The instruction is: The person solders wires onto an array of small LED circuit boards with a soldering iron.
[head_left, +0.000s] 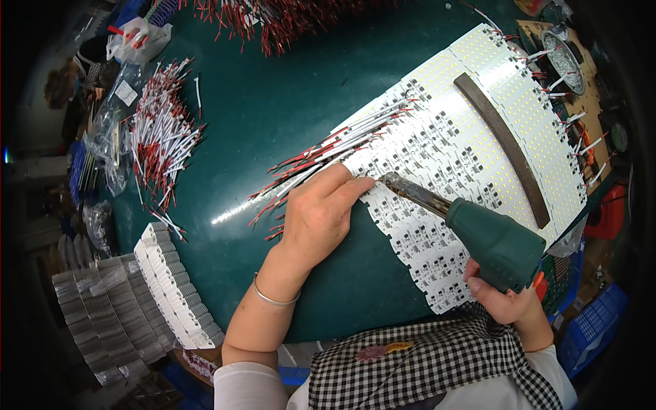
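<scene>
My right hand [502, 301] grips a green soldering gun [495, 242] with a dark, worn metal nose. Its tip meets the near left part of a white LED circuit board panel [437, 266] covered in small black components. Beside that tip, my left hand [321, 212] is closed in a pinch, thumb and forefinger pressed together at the panel's edge. A thin wire seems to be between them, mostly hidden by the fingers. Red and white wires [335, 145] lie in a row across the panel's left edge, just beyond my left hand.
A curved brown bar [506, 147] lies across the panels. Loose red-and-white wires [164, 133] are heaped at the left, with a red wire bundle [273, 20] at the far edge. Stacked white strips [174, 287] stand at the near left. A metal dish [564, 61] sits far right, a blue crate [594, 324] near right.
</scene>
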`<state>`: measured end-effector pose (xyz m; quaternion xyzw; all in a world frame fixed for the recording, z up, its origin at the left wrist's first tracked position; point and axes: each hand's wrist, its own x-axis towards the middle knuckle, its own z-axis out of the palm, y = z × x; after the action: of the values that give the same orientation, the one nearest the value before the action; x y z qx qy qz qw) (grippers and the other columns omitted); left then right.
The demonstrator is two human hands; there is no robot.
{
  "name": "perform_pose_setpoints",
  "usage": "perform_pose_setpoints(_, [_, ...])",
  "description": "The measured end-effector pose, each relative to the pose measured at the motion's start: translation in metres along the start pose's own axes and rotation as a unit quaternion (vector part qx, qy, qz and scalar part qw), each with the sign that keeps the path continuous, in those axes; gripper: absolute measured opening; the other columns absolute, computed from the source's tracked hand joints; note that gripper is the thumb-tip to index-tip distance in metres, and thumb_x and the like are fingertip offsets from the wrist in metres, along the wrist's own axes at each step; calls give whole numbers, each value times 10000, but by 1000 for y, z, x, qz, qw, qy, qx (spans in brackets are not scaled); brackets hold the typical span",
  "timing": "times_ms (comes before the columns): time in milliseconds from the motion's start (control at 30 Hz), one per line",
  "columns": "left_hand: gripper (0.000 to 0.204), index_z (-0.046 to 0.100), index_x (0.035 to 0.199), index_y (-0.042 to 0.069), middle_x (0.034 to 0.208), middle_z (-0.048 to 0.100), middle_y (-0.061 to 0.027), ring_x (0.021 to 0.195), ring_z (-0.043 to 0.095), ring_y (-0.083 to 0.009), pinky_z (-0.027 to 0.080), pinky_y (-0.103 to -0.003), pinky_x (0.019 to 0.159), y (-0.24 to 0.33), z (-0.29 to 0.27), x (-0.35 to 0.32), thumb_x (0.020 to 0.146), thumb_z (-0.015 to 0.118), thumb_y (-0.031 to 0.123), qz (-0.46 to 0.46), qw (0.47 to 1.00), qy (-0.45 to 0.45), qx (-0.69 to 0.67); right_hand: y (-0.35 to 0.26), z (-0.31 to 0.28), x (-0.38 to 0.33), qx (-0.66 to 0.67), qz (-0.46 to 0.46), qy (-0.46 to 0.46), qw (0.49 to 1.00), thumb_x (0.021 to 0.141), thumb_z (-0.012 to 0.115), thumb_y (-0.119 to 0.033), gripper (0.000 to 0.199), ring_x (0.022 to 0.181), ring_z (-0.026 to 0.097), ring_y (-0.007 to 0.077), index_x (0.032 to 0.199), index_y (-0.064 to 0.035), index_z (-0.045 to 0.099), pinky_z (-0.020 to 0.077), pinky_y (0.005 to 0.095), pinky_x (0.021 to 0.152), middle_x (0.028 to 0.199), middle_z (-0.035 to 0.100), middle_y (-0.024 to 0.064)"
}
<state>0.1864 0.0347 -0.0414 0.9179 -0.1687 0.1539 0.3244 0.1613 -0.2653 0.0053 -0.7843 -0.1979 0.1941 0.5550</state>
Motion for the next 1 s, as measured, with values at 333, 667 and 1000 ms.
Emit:
perform_pose_setpoints(333, [294, 706, 870, 33, 696, 584, -72, 594, 578, -198, 456, -300, 512, 0, 0, 0, 653, 624, -147, 13, 1000, 2, 14, -20, -7, -1, 225, 143, 140, 954, 723, 683, -107, 636, 679, 603, 176, 1269, 104, 435, 519, 260, 465, 1183, 547, 196])
perform_pose_setpoints(667, [287, 694, 906, 61, 730, 570, -83, 605, 569, -261, 460, -362, 521, 8, -3, 2, 646, 664, -58, 21, 997, -4, 69, -14, -69, -12, 215, -121, 324, 913, 886, 564, -301, 628, 445, 511, 129, 1288, 133, 356, 457, 240, 388, 710, 555, 146])
perform_pose_setpoints(1000, [260, 680, 909, 58, 762, 594, -59, 751, 570, -257, 441, -380, 678, 26, -5, -11, 671, 774, 102, -8, 980, 38, 194, 7, -186, 18, 220, -109, 488, 837, 913, 543, -201, 289, 512, 535, 134, 1121, -1, 532, 458, 257, 439, 685, 536, 63])
